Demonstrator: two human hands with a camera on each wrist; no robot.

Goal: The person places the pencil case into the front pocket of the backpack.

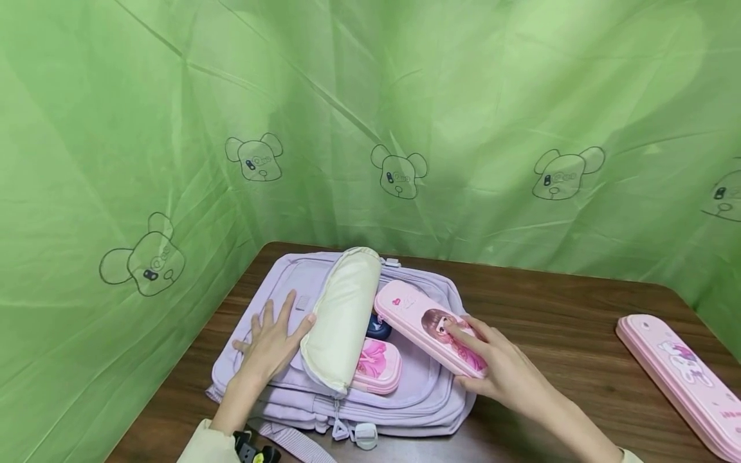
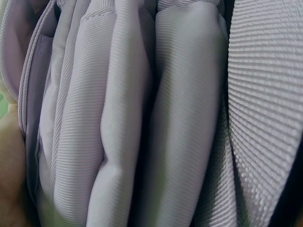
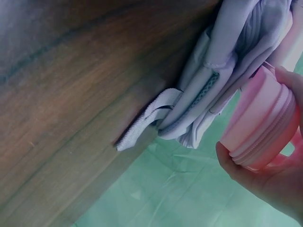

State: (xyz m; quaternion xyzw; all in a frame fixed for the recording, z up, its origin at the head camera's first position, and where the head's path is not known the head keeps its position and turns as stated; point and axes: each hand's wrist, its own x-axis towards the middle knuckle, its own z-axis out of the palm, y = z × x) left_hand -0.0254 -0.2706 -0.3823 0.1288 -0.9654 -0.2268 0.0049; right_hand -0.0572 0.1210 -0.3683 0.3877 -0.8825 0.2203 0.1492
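A lavender backpack (image 1: pixel 405 392) lies flat on the table. Across it rests a cream pouch (image 1: pixel 345 315), with a pink flowered case (image 1: pixel 379 366) and a dark blue item (image 1: pixel 378 328) partly hidden beside it. My left hand (image 1: pixel 272 344) lies on the bag with spread fingers, the thumb at the pouch's edge. With my right hand (image 1: pixel 503 366) I grip the lower end of a pink pencil case (image 1: pixel 413 312) with a doll picture, tilted over the bag. In the right wrist view, thumb and fingers hold this pencil case (image 3: pixel 260 123) by its end.
Another pink pencil case (image 1: pixel 683 379) with a white character lies on the brown table (image 1: pixel 556 315) at the far right. A grey strap (image 1: pixel 295 440) and buckle (image 1: pixel 366 435) hang at the bag's front. Green cloth (image 1: pixel 463 128) stands behind and at the left.
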